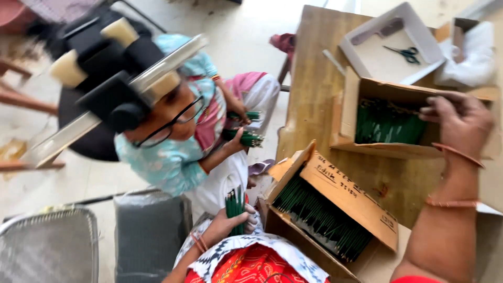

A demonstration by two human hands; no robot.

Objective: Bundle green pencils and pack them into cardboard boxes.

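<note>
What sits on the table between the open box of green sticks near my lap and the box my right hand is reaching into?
Head view: only bare wooden table separates the near box from the far box under the right hand.

The brown wooden worktop (314, 99) looks matt and worn. The open corrugated cardboard boxes (350, 195) are dull brown paperboard. The thin dark green sticks (319, 215) seem smooth. Far right, crumpled white plastic wrap (474, 52) shines slightly.

Black-handled scissors (406, 53) in shallow grey tray (419, 26), co-worker's patterned sleeve (173, 162), crumpled white plastic (474, 50)
</note>
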